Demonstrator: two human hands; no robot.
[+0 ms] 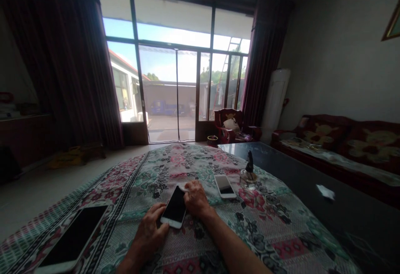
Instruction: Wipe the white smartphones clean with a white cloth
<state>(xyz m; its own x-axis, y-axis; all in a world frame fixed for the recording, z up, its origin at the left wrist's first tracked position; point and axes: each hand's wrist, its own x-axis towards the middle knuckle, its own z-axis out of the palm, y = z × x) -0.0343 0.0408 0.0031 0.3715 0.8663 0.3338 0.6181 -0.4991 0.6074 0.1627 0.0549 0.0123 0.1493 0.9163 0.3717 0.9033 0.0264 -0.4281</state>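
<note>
A white-framed smartphone with a dark screen lies face up on the patterned cloth in front of me. My left hand grips its lower left edge, thumb at the bottom corner. At the phone's upper right, my right hand has its fingers bent together over a small white piece, mostly hidden under the fingertips; its kind is unclear. Just right of that hand rests a second white smartphone, face up. A large white-framed tablet lies at the left, its screen dark.
A floral cloth covers part of the black glossy table. Behind the second phone stands a small glass holder with a dark upright top. A crumpled white tissue lies on the right. Beyond are a sofa and glass doors.
</note>
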